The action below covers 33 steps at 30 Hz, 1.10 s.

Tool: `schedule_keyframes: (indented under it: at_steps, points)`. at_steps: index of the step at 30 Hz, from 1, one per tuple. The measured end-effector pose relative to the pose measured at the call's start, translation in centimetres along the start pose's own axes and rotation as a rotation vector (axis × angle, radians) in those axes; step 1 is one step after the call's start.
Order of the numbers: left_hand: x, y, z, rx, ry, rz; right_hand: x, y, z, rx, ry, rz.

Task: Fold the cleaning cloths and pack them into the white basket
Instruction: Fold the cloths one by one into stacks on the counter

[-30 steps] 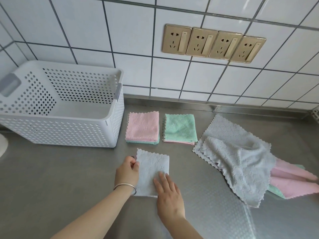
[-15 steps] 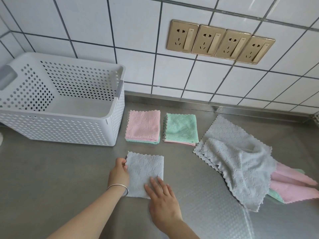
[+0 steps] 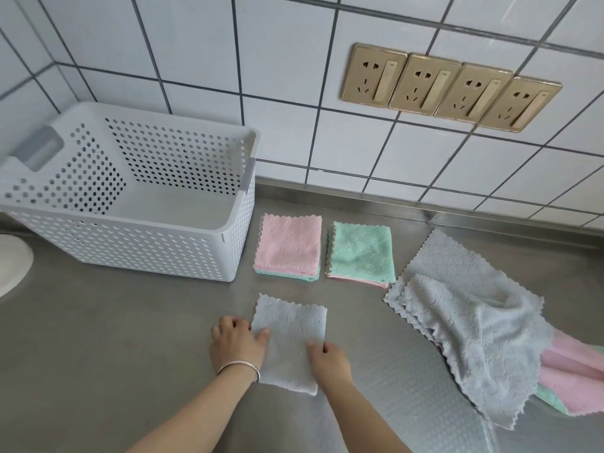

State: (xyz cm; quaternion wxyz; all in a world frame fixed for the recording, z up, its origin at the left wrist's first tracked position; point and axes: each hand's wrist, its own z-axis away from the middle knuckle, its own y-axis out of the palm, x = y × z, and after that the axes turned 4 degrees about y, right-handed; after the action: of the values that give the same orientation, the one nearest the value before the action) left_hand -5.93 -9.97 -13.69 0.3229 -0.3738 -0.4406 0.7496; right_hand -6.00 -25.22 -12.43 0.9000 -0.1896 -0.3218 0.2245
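A folded grey cloth (image 3: 291, 341) lies flat on the steel counter in front of me. My left hand (image 3: 235, 343), with a bangle on the wrist, holds the cloth's left edge, thumb on top. My right hand (image 3: 330, 358) has its fingers curled at the cloth's right edge, pinching it. The white perforated basket (image 3: 209, 256) stands at the left against the wall with nothing inside. Beside it lie two folded stacks, a pink-topped one (image 3: 287, 246) and a green-topped one (image 3: 361, 251).
A loose heap of unfolded grey cloths (image 3: 470, 325) lies at the right, covering pink (image 3: 568, 371) and green ones. A white round object (image 3: 13, 266) sits at the far left edge. Gold wall sockets (image 3: 447, 86) are on the tiled wall behind.
My right hand went from pressing flat on the grey cloth to curling its fingers at the cloth's right edge. My left hand stayed at the left edge.
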Motion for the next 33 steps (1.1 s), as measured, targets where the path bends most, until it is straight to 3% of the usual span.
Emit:
schedule_keyframes:
  at_steps: [3, 6, 11, 16, 19, 29, 33]
  points:
    - [-0.6, -0.7, 0.0, 0.046, -0.007, 0.123, 0.5, 0.0, 0.3, 0.015, -0.032, -0.069]
    - [-1.7, -2.2, 0.5, 0.056, -0.023, 0.514, 1.3, -0.9, 1.5, -0.028, -0.148, -0.21]
    - [-4.7, -6.7, -0.8, -0.148, 0.124, 0.835, 5.7, -4.4, 1.3, -0.132, -0.322, -0.318]
    - [-7.8, -8.9, -5.5, -0.208, 0.401, 0.602, 11.9, -5.5, -2.6, -0.159, -0.362, -0.339]
    - [-8.7, -8.5, -9.1, -0.169, 0.37, 0.434, 14.1, -4.8, -5.4, -0.158, -0.333, -0.318]
    - [-8.4, -4.5, -13.9, -0.039, 0.276, 0.239, 14.9, -2.3, -10.2, -0.256, -0.132, -0.107]
    - [-8.0, -3.7, -14.1, -0.042, 0.256, 0.189, 14.9, -2.0, -10.0, -0.266, -0.139, -0.043]
